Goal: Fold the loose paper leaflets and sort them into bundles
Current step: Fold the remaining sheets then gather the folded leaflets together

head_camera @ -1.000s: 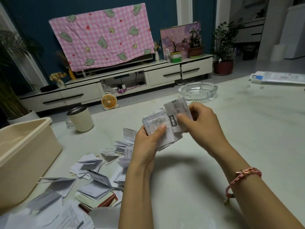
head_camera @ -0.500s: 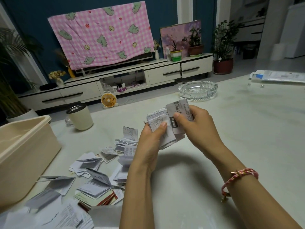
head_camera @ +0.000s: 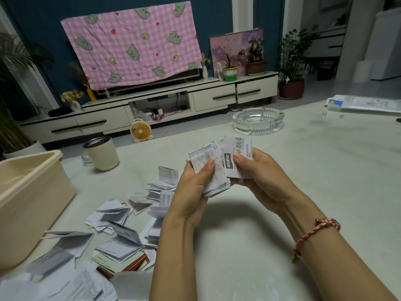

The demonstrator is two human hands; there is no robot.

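**Paper bundle held in both hands above the table**

White folded leaflets are gathered into a bundle (head_camera: 219,182), which is held in the air above the pale table (head_camera: 314,170), near its middle. The bundle is gripped by the left hand (head_camera: 193,192): the thumb is pressed on the top sheet and the fingers are curled underneath.

A single folded leaflet (head_camera: 238,143), printed with large characters and a dark label, is pinched by the right hand (head_camera: 262,179). The thumb is laid on its printed face; the fingers are curled behind it. This leaflet is placed against the right edge of the bundle and overlaps it. A braided pink bracelet (head_camera: 316,230) is worn on the right wrist.

Loose leaflets (head_camera: 121,246), some half open and some folded flat, are scattered on the table to the left of the left forearm. A beige plastic tub (head_camera: 32,192) is set at the left edge of the table. A cream mug (head_camera: 102,154) is placed beyond the leaflets, and a glass ashtray (head_camera: 258,121) is placed at the far edge, well apart from the hands.
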